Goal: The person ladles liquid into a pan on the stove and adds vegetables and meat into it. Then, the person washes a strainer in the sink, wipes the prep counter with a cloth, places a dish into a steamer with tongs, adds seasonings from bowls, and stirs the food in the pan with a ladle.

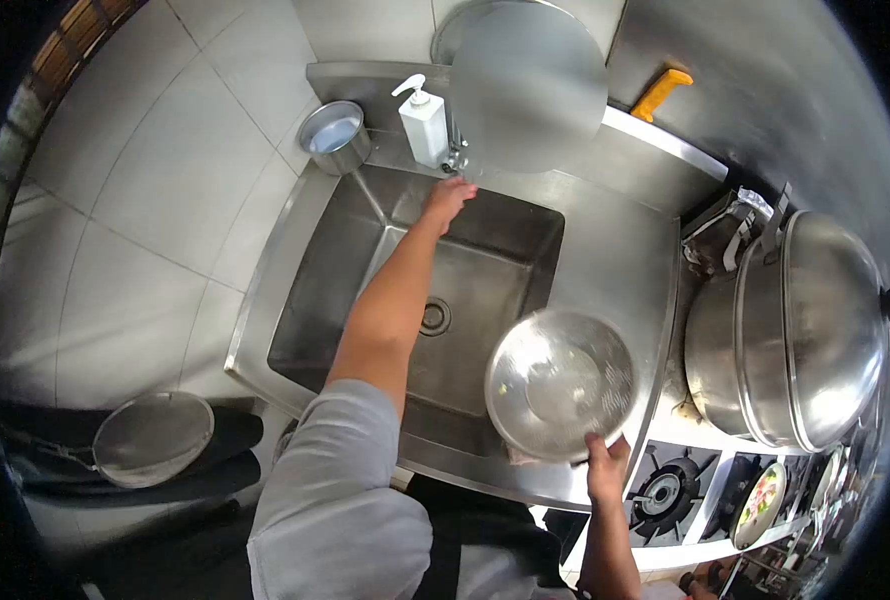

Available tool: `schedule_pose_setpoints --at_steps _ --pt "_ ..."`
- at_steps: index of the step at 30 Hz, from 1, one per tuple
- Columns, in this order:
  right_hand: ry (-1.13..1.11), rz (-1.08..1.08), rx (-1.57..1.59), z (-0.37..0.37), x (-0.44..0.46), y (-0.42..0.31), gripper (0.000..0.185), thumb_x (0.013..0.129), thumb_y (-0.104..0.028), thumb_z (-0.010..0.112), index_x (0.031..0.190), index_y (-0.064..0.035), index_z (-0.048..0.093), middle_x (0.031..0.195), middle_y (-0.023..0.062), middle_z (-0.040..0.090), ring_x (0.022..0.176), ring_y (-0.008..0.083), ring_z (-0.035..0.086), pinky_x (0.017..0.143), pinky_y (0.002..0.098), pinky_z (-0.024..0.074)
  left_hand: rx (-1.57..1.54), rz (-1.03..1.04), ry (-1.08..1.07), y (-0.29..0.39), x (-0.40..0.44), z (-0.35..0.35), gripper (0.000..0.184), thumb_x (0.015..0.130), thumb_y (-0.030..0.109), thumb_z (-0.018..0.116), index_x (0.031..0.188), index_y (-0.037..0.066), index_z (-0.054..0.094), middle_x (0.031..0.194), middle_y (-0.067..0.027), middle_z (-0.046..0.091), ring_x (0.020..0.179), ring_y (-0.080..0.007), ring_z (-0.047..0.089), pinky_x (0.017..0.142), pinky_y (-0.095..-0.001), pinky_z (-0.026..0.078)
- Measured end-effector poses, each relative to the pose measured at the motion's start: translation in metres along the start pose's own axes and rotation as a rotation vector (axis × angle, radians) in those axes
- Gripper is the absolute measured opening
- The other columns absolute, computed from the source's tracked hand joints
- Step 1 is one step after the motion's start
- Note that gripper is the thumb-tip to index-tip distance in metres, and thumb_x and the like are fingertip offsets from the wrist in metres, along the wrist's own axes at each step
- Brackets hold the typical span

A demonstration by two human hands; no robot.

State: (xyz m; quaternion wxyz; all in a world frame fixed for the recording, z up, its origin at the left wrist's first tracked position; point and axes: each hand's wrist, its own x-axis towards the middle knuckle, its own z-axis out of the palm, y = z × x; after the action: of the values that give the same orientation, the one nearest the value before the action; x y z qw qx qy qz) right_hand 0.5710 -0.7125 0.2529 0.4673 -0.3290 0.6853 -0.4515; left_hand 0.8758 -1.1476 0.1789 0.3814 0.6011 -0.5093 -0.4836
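Observation:
My right hand [607,468] grips the rim of a round perforated metal colander [562,385]. The colander is over the right side of the sink and the counter edge, and small light bits cling to its inner wall. Stretched across the steel sink [365,240], my left arm reaches the back edge. There my left hand [449,203] is at the small metal faucet [455,160], its fingers curled; their exact contact is hard to see. A round drain [434,317] shows in the sink floor.
Behind the sink stand a white pump bottle [425,130], a metal pot [335,138] and a large round metal lid [530,90]. To the right are a big lidded steamer pot [785,335], a gas burner [664,493] and a pan of food [760,503]. A mesh strainer [155,438] is at left.

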Motion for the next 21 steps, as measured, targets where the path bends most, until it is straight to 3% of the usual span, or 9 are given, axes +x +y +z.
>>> schedule_pose_setpoints --at_steps 2,5,6,9,13,15,17,19,21 --pt "-0.059 0.027 0.084 0.048 0.035 -0.026 0.031 0.081 -0.013 0.054 0.102 0.0091 0.055 0.081 0.0122 0.062 0.065 0.0207 0.062 0.047 0.0305 0.0506 -0.293 -0.037 -0.175 0.019 -0.015 0.003 0.050 0.085 0.022 0.059 0.128 -0.001 0.045 0.122 -0.0142 0.057 0.112 -0.0236 0.055 0.094 -0.0375 0.041" --pt "-0.097 -0.116 -0.049 0.112 0.088 -0.049 0.031 0.081 -0.015 0.053 0.097 0.0109 0.056 0.078 0.0146 0.062 0.060 0.0217 0.062 0.045 0.0311 0.0512 -0.315 -0.044 -0.156 0.043 -0.059 0.000 0.045 0.086 0.020 0.058 0.126 0.000 0.046 0.121 -0.0130 0.058 0.111 -0.0203 0.055 0.091 -0.0366 0.043" --pt "-0.170 -0.046 -0.028 0.131 0.117 -0.033 0.032 0.081 -0.016 0.053 0.097 0.0127 0.055 0.079 0.0176 0.063 0.056 0.0220 0.062 0.043 0.0312 0.0508 -0.443 -0.061 -0.140 0.038 -0.063 0.002 0.039 0.087 0.016 0.055 0.122 -0.001 0.050 0.115 -0.0122 0.061 0.108 -0.0196 0.057 0.091 -0.0323 0.043" --pt "-0.222 0.145 0.017 0.180 0.158 -0.033 0.037 0.083 -0.012 0.052 0.093 0.0226 0.050 0.078 0.0259 0.061 0.055 0.0289 0.064 0.045 0.0323 0.0539 -0.229 0.144 -0.084 0.037 -0.073 0.000 0.033 0.088 0.012 0.053 0.116 -0.003 0.055 0.106 -0.0116 0.065 0.103 -0.0181 0.059 0.091 -0.0293 0.043" --pt "-0.291 0.250 0.210 0.206 0.161 -0.046 0.036 0.081 -0.010 0.054 0.095 0.0224 0.049 0.077 0.0263 0.061 0.053 0.0284 0.064 0.045 0.0323 0.0549 -0.056 0.160 -0.088 0.017 -0.059 -0.017 0.031 0.088 0.010 0.052 0.115 -0.003 0.057 0.106 -0.0111 0.066 0.103 -0.0167 0.059 0.091 -0.0280 0.043" --pt "-0.238 0.254 0.205 0.210 0.163 -0.040 0.035 0.080 -0.008 0.054 0.095 0.0230 0.048 0.077 0.0265 0.060 0.053 0.0285 0.064 0.045 0.0324 0.0555 0.169 0.247 0.109 0.012 -0.078 -0.026 0.031 0.088 0.011 0.051 0.116 0.000 0.057 0.112 -0.0135 0.063 0.102 -0.0199 0.061 0.090 -0.0297 0.045" --pt "-0.159 0.261 0.089 0.208 0.164 -0.040 0.033 0.081 -0.008 0.052 0.101 0.0171 0.047 0.081 0.0239 0.061 0.054 0.0289 0.065 0.041 0.0313 0.0512 0.343 0.369 0.341 -0.025 -0.087 -0.032 0.034 0.089 0.013 0.050 0.120 0.000 0.055 0.118 -0.0197 0.059 0.096 -0.0236 0.064 0.088 -0.0311 0.047" --pt "-0.122 0.196 -0.004 0.208 0.166 -0.039 0.033 0.081 -0.007 0.051 0.106 0.0133 0.046 0.085 0.0219 0.062 0.056 0.0289 0.066 0.041 0.0312 0.0502 0.184 -0.031 0.310 -0.079 -0.101 -0.026 0.038 0.089 0.016 0.051 0.125 0.005 0.050 0.117 -0.0171 0.059 0.092 -0.0242 0.064 0.086 -0.0323 0.048" --pt "-0.124 0.054 -0.075 0.209 0.171 -0.036 0.036 0.080 -0.006 0.051 0.112 0.0119 0.045 0.089 0.0204 0.062 0.060 0.0287 0.067 0.044 0.0319 0.0526 -0.423 -0.592 0.047 -0.085 -0.128 -0.022 0.035 0.089 0.017 0.053 0.121 0.004 0.049 0.104 -0.0126 0.061 0.084 -0.0245 0.063 0.086 -0.0332 0.049"
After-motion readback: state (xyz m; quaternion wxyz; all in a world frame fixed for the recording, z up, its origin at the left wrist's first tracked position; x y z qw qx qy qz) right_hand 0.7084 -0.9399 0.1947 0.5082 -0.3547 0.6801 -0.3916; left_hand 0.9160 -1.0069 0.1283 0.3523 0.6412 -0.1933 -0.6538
